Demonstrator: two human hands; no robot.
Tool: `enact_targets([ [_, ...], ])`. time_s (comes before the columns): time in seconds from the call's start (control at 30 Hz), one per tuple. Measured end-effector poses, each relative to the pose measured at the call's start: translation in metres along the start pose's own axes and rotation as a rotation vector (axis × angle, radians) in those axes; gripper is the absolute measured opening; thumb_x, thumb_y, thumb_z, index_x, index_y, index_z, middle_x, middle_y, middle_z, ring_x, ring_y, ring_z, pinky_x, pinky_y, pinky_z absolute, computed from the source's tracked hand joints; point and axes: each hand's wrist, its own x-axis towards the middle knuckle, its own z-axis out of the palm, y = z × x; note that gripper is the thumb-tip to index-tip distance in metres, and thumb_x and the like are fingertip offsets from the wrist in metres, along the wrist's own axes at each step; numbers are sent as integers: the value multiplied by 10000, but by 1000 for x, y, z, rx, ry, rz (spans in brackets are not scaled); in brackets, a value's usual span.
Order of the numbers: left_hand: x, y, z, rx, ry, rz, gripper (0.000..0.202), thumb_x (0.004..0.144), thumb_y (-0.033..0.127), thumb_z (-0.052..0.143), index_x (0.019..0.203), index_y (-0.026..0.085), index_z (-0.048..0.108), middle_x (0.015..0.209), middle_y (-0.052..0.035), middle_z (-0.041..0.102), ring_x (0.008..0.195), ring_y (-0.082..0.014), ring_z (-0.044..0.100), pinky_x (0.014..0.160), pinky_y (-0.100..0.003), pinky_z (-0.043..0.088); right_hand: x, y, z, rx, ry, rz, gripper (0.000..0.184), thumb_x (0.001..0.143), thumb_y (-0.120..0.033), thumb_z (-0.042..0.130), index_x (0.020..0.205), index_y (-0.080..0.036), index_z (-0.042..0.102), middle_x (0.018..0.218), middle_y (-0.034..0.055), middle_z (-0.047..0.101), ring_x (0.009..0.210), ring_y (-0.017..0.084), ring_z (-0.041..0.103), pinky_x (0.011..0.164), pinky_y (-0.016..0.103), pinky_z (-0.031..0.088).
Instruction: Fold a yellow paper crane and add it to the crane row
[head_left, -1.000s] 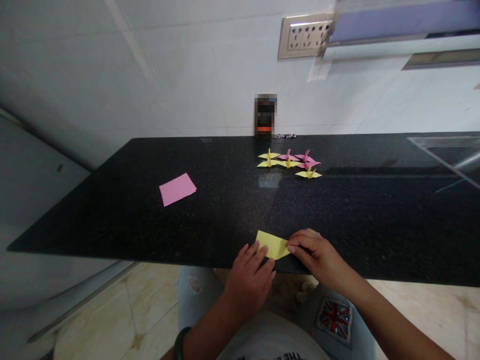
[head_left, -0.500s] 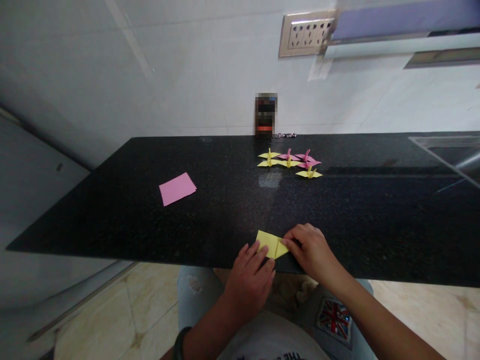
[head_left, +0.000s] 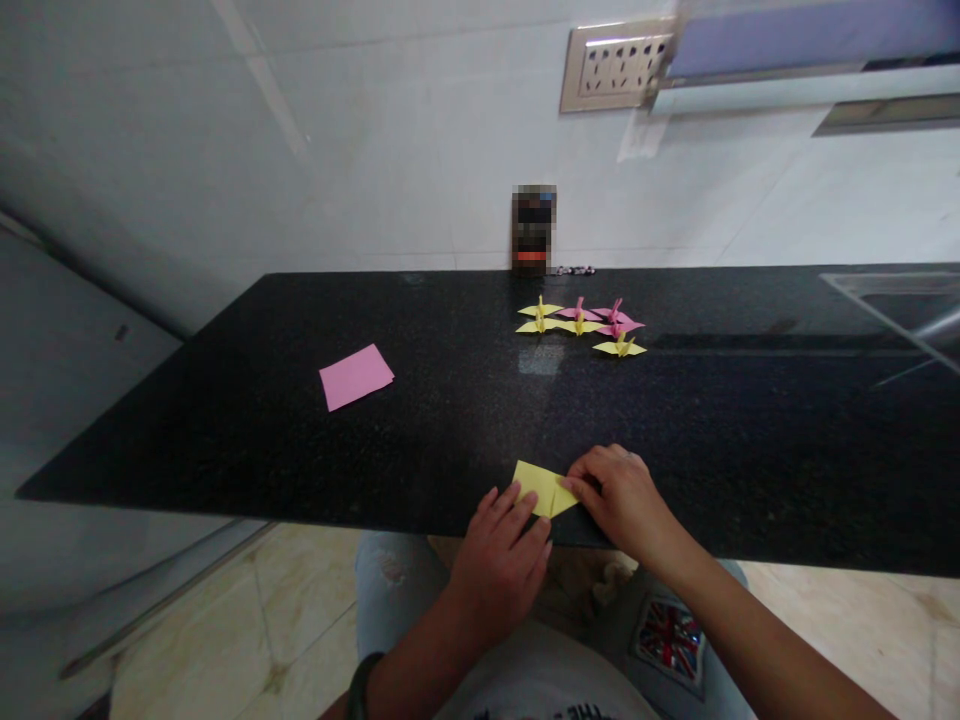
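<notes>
Presently, yellow paper (head_left: 534, 490) under both hands at the near edge

Nearest you, your left hand (head_left: 501, 560) lies flat, fingers slightly parted, their tips resting on the paper's left side. Your right hand (head_left: 622, 500) has thumb and forefinger brought together at the paper's right corner; whether they pinch or press cannot be told.

The paper lies on the dark counter (head_left: 225, 430), close to its front edge. Its long axis runs left to right, dipping slightly towards you at the right, where its pointed end faces. A crease crosses it between your hands.

Risks, in my judgement: if your left fingertips lift or slide, the sheet could skew and the crease set off line; a tug by the right could wrinkle that corner.

Farther out at left lies pink paper (head_left: 356, 377). Beyond, right of centre, sit yellow and pink folded birds (head_left: 620, 348). Against the wall (head_left: 375, 180) stands a dark object (head_left: 533, 230), its detail blurred.
</notes>
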Motion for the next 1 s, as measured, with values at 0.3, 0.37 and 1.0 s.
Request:
enact_targets([
  [0.3, 0, 0, 1, -13, -4, -11, 219, 782, 203, 468, 948, 167, 607, 1104, -95, 579, 1114, -250, 444, 911, -452, 376, 3, 0, -1, -9, -22, 19, 119, 753, -279, 551, 674, -202, 595, 663, 20, 579, 688, 175, 494, 642, 289, 319],
  [0.37, 0, 0, 1, -16, -5, -9, 220, 783, 198, 469, 954, 168, 604, 1108, -94, 576, 1119, -248, 439, 915, -451, 371, 4, 1, -1, -14, -19, 18, 119, 746, -286, 559, 671, -200, 591, 663, 21, 576, 685, 176, 491, 637, 288, 320],
  [1.0, 6, 19, 8, 94, -95, -178, 398, 750, 315, 511, 1141, 243, 503, 1196, -104, 489, 1135, -302, 384, 903, -509, 334, 6, -1, -2, -33, -65, 32, 122, 745, -298, 565, 669, -204, 586, 687, 19, 578, 706, 169, 483, 650, 278, 306],
])
